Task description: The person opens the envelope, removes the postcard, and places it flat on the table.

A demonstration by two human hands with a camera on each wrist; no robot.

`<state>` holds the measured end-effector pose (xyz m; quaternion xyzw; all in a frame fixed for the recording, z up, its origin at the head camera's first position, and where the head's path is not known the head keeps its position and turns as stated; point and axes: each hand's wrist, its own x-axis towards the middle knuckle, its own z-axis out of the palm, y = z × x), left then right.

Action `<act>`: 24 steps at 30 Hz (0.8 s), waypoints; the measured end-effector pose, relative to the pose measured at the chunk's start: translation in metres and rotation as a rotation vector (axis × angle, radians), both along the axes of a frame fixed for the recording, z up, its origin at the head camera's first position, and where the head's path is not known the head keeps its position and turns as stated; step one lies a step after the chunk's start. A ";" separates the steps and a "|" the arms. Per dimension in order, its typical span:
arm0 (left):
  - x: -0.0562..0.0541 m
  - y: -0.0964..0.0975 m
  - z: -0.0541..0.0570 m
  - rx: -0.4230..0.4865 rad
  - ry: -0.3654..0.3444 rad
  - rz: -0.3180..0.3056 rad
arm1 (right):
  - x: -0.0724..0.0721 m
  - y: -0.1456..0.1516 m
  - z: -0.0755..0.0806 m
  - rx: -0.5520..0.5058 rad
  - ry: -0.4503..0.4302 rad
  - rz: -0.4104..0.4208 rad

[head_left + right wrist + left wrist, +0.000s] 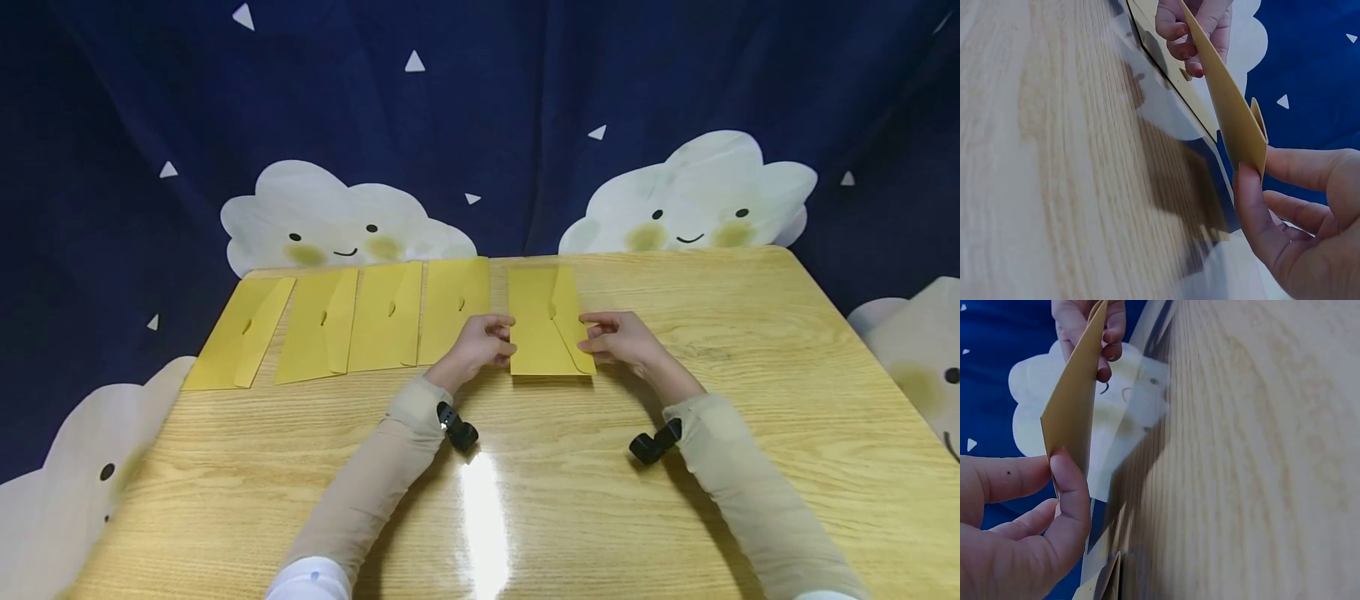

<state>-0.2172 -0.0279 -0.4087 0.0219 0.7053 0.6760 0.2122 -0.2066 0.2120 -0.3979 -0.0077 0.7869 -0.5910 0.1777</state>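
A yellow envelope (pixel 536 325) is held up off the table between both hands, its flap side facing up. My left hand (pixel 482 343) pinches its left edge between thumb and fingers. On the opposite edge, my right hand (pixel 624 340) pinches it the same way. In the left wrist view the envelope (pixel 1075 406) is seen nearly edge-on, above the wood. The right wrist view shows the flap of the envelope (pixel 1235 119) standing slightly away from its body.
Several more yellow envelopes lie in a row to the left, the nearest envelope (pixel 453 292) close to my left hand. The wooden table (pixel 750 350) reaches back to a dark blue curtain (pixel 480 100) with clouds and triangles. Light glares on the table's front middle.
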 end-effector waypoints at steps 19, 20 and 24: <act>0.031 -0.010 0.003 0.045 0.016 -0.042 | 0.021 0.004 0.000 -0.074 0.012 0.071; 0.032 -0.011 0.003 0.048 0.013 -0.041 | 0.022 0.003 0.000 -0.072 0.017 0.072; 0.039 -0.013 0.004 0.045 0.011 -0.056 | 0.026 0.002 0.002 -0.067 0.033 0.078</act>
